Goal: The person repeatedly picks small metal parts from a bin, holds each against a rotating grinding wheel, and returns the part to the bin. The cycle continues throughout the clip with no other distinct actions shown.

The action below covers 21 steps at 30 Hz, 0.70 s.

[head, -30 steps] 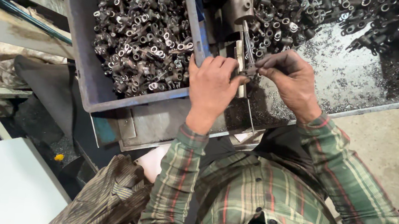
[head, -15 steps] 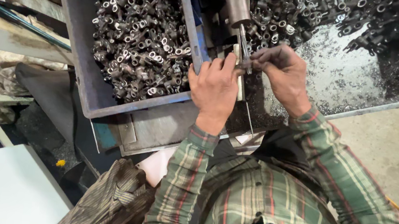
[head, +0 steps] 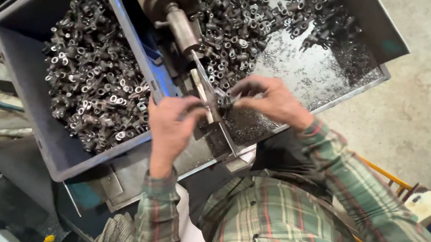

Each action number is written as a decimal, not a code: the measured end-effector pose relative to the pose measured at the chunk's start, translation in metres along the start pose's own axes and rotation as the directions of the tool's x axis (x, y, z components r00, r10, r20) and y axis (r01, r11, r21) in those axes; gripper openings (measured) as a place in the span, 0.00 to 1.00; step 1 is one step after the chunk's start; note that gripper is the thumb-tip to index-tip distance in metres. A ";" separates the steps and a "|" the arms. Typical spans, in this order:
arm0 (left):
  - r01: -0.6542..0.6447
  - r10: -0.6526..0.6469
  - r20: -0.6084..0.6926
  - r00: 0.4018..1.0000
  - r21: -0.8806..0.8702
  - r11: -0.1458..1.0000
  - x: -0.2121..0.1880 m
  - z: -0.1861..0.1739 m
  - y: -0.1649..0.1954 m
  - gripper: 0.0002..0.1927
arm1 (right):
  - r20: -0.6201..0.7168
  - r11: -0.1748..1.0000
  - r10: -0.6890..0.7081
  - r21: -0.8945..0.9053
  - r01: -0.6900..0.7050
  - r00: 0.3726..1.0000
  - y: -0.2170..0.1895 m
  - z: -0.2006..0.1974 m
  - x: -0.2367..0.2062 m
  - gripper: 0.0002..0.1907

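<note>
Both hands meet at the thin tool tip of a cylindrical grey metal machine spindle (head: pixel 175 18). The right hand (head: pixel 273 101) pinches a small dark metal fitting (head: pixel 226 102) between thumb and fingertips, just beside the tip; the left hand (head: pixel 172 127) curls loosely close below it, and what it holds, if anything, cannot be told. A grey plastic bin (head: pixel 26 90) at left is well filled with similar dark tubular metal parts (head: pixel 90 92); a shallow steel tray (head: pixel 357 88), strewn with shavings, holds a larger heap (head: pixel 247 23). Judged from these piles, the work appears mid-run, one piece in hand.
</note>
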<state>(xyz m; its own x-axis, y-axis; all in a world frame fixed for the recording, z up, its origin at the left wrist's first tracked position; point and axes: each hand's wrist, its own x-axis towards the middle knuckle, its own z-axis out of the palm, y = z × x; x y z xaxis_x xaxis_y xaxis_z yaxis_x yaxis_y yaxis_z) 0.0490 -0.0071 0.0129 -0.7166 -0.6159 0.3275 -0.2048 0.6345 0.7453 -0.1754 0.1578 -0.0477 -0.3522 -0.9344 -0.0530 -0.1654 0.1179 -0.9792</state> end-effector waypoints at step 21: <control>-0.086 0.088 0.013 0.996 0.410 0.908 0.014 0.011 0.012 0.16 | -0.168 0.369 -0.360 -0.929 -0.025 0.918 0.079 -0.096 0.013 0.16</control>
<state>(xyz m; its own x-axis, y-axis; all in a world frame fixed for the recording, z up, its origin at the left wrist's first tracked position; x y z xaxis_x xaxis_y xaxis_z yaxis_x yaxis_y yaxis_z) 0.0287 -0.0033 0.0197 -0.7407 -0.5514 0.3838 -0.3980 0.8204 0.4106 -0.2815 0.1876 -0.1066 -0.4183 -0.8437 0.3366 -0.9080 0.3792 -0.1779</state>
